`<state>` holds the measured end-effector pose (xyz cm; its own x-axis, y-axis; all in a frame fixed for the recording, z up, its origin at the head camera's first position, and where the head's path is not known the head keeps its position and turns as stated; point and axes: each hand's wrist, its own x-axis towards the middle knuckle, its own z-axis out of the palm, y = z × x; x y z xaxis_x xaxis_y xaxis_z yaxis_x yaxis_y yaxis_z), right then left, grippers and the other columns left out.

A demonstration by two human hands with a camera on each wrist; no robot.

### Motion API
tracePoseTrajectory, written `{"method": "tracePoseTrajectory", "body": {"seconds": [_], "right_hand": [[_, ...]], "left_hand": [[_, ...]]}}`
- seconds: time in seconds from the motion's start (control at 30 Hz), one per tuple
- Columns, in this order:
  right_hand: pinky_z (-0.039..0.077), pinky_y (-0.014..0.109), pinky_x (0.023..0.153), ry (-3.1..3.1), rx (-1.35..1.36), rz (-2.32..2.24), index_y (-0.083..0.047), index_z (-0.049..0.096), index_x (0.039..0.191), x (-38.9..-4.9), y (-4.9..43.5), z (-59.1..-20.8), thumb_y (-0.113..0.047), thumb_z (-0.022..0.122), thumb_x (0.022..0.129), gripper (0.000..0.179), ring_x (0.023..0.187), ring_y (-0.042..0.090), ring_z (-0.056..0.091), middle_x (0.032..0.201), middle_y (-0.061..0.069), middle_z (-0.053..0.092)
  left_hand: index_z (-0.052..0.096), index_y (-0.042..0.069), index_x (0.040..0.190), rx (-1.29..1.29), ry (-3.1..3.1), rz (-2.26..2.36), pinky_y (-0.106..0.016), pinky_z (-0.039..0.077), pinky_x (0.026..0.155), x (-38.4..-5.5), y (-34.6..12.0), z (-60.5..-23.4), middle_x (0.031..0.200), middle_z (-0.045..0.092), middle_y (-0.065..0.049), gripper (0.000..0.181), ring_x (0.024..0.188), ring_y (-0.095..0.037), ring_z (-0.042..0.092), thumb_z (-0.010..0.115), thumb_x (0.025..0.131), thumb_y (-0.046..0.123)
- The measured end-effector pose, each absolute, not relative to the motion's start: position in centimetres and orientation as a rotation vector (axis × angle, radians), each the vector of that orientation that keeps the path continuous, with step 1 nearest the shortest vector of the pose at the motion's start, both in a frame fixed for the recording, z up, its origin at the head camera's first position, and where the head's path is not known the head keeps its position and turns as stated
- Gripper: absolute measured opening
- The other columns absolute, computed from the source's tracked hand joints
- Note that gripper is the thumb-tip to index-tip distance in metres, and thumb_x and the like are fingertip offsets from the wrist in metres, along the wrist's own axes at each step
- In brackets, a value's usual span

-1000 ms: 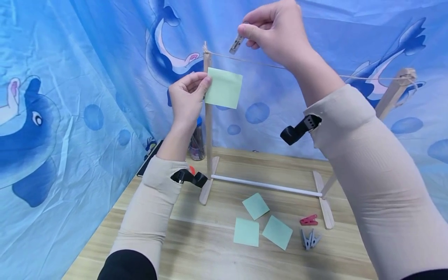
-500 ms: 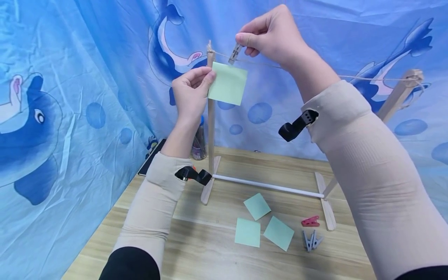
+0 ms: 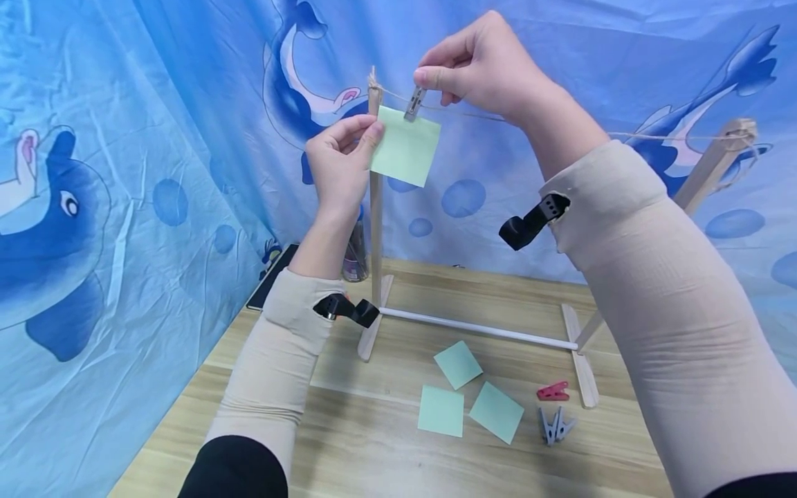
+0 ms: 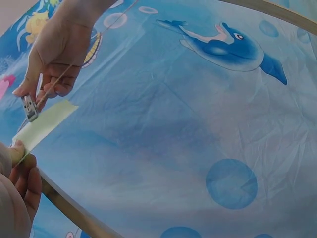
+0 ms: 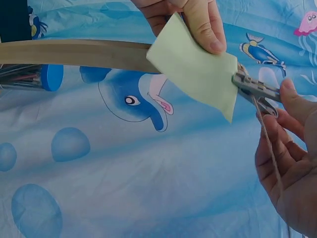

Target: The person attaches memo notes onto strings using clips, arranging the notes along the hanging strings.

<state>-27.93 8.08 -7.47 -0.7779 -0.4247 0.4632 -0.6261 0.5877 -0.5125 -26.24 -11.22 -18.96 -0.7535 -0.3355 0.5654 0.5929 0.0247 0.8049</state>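
Observation:
My left hand (image 3: 342, 155) pinches the left edge of a pale green sticky note (image 3: 406, 149), raised beside the top of the left wooden post. Between thumb and fingers my right hand (image 3: 482, 66) pinches a grey clothespin (image 3: 414, 104). In the right wrist view the tip of the clothespin (image 5: 255, 89) sits over the edge of the sticky note (image 5: 198, 74), and the string (image 5: 270, 144) runs by its jaws. Seen from the left wrist, the clothespin (image 4: 29, 108) meets the note's upper edge.
A wooden frame with a white crossbar (image 3: 479, 328) stands on the table, its string tied to the right post (image 3: 710, 166). Several sticky notes (image 3: 441, 411), a red clothespin (image 3: 553, 391) and grey clothespins (image 3: 554, 425) lie in front. A jar (image 3: 356, 252) stands behind the left post.
The right hand has lowered the clothespin from above the string onto the note's top edge. The left hand has shifted slightly right and up with the note.

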Motion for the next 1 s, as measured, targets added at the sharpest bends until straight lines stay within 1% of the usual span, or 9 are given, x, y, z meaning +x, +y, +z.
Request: {"method": "tracePoseTrajectory", "body": {"seconds": [0.13,0.23,0.33,0.47,0.53,0.7,0.77,1.0], "right_hand": [[0.049,0.027,0.084,-2.536,0.9,0.95,-0.012,0.075,0.121,-27.9,8.1,-7.6,-0.038,0.067,0.096,0.037,0.084,0.016,0.059,0.107,0.003,0.07],[0.049,0.027,0.086,-2.545,0.899,0.937,-0.012,0.073,0.124,-27.9,8.0,-7.6,-0.04,0.067,0.096,0.04,0.089,0.016,0.061,0.111,0.004,0.071],[0.051,0.027,0.091,-2.56,0.879,0.924,-0.01,0.07,0.129,-27.9,7.8,-7.7,-0.041,0.068,0.095,0.045,0.095,0.015,0.064,0.117,0.005,0.071],[0.052,0.029,0.094,-2.578,0.855,0.895,-0.009,0.065,0.134,-28.1,7.7,-7.8,-0.043,0.067,0.096,0.051,0.098,0.014,0.065,0.123,0.006,0.07],[0.052,0.029,0.095,-2.586,0.846,0.875,-0.009,0.064,0.136,-28.2,7.8,-7.9,-0.044,0.067,0.096,0.053,0.099,0.014,0.065,0.124,0.007,0.07],[0.05,0.029,0.099,-2.6,0.822,0.853,-0.011,0.064,0.137,-28.3,7.7,-8.0,-0.046,0.067,0.095,0.055,0.099,0.014,0.065,0.126,0.006,0.069],[0.05,0.029,0.1,-2.604,0.819,0.847,-0.012,0.064,0.137,-28.3,7.6,-8.0,-0.047,0.067,0.095,0.054,0.098,0.014,0.065,0.125,0.005,0.069],[0.049,0.031,0.099,-2.612,0.82,0.839,-0.012,0.065,0.136,-28.4,7.6,-8.2,-0.047,0.063,0.097,0.052,0.095,0.014,0.066,0.123,0.005,0.07]], "left_hand": [[0.077,0.003,0.107,-0.258,-1.644,-1.77,-0.027,0.059,0.082,-26.1,-11.1,-19.1,0.104,0.074,-0.01,0.027,0.091,-0.019,0.071,0.078,0.089,0.023],[0.075,0.005,0.11,-0.227,-1.635,-1.701,-0.027,0.059,0.078,-26.0,-11.1,-19.4,0.102,0.072,-0.007,0.029,0.085,-0.019,0.068,0.077,0.091,0.027],[0.071,0.008,0.111,-0.184,-1.596,-1.616,-0.023,0.054,0.076,-25.9,-11.2,-19.9,0.097,0.067,-0.003,0.028,0.08,-0.016,0.062,0.076,0.093,0.028],[0.068,0.007,0.11,-0.175,-1.533,-1.56,-0.023,0.046,0.074,-25.8,-11.4,-20.4,0.089,0.06,0.002,0.025,0.081,-0.013,0.055,0.075,0.094,0.025],[0.067,0.006,0.109,-0.181,-1.517,-1.56,-0.022,0.044,0.075,-25.8,-11.5,-20.7,0.088,0.058,0.003,0.024,0.081,-0.012,0.054,0.074,0.094,0.024],[0.067,0.008,0.108,-0.179,-1.526,-1.564,-0.023,0.043,0.076,-25.9,-11.9,-21.4,0.089,0.058,0.004,0.021,0.079,-0.012,0.052,0.071,0.096,0.024],[0.067,0.007,0.108,-0.187,-1.539,-1.558,-0.024,0.043,0.076,-25.9,-12.1,-21.7,0.09,0.058,0.003,0.021,0.079,-0.013,0.052,0.07,0.096,0.025],[0.066,0.005,0.11,-0.2,-1.578,-1.546,-0.024,0.044,0.08,-26.1,-12.5,-22.6,0.093,0.058,0.002,0.025,0.083,-0.013,0.052,0.068,0.098,0.026]]}}
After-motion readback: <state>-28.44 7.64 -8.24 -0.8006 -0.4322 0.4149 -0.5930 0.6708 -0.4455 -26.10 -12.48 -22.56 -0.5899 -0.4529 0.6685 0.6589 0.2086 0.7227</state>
